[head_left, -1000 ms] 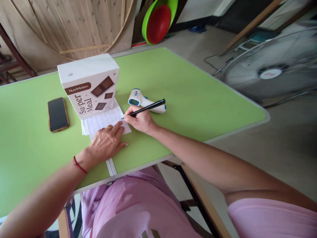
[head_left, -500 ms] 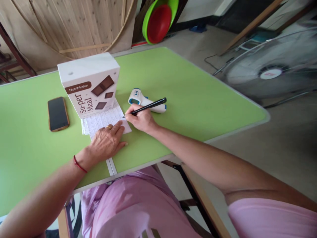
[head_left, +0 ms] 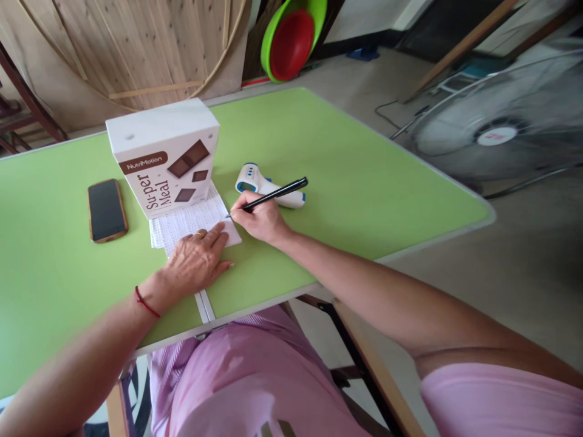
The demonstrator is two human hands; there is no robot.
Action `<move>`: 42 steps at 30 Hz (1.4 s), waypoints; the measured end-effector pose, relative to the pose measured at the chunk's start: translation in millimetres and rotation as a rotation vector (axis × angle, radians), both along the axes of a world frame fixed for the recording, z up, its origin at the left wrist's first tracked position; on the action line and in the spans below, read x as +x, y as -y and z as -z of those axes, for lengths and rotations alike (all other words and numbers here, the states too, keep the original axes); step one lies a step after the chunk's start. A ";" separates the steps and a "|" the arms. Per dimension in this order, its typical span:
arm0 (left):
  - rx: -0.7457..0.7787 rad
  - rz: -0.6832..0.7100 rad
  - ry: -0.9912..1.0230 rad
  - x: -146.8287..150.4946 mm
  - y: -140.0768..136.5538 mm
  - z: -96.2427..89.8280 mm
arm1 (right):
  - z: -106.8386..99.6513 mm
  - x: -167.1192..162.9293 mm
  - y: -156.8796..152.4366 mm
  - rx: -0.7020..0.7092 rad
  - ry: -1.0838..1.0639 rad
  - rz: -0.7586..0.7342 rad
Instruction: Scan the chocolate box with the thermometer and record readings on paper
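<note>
My right hand (head_left: 260,220) is closed around a black pen (head_left: 283,190), whose tip meets the right side of a sheet of paper (head_left: 194,220) covered in rows of small handwriting. Flat across the paper's near edge lies my left hand (head_left: 199,255), fingers stretched out, a ring on one finger. More paper shows under the sheet at its left. A white box (head_left: 166,152) printed "NutriMotion Su-per Meal" stands on the far part of the paper and hides some of it. Just beyond my right hand rests a white and blue infrared thermometer (head_left: 259,182), partly covered by the pen.
The green table (head_left: 364,176) has a pale rim and a seam near my left hand. A phone (head_left: 107,209) in a brown case lies left of the box. A large fan (head_left: 496,135) stands beyond the right edge. Green and red basins (head_left: 291,44) lean behind the table.
The pen and my right hand have shifted very slightly to the right along the paper. My left hand stays in place.
</note>
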State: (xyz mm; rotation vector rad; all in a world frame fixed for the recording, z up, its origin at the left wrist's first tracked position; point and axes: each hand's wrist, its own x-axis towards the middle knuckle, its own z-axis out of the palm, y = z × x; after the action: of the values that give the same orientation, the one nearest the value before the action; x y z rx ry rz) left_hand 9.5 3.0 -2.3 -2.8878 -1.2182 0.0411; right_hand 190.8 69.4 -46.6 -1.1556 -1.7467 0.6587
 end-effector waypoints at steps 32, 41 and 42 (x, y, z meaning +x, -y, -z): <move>-0.003 0.004 -0.011 -0.9 -0.7 -0.2 | -0.7 5.1 -1.6 -0.009 -0.079 0.064; -0.021 -0.004 -0.031 -0.8 -0.3 -1.8 | 0.8 3.1 -1.1 -0.007 -0.028 0.065; -0.015 -0.002 -0.026 -1.0 -0.3 -1.3 | 0.7 3.1 -1.2 -0.009 -0.027 0.061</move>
State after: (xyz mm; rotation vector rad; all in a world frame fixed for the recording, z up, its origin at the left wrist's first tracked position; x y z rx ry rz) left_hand 8.5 3.3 -1.0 -2.8892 -1.2218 0.0885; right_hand 193.9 70.6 -47.3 -1.1962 -1.6808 0.6428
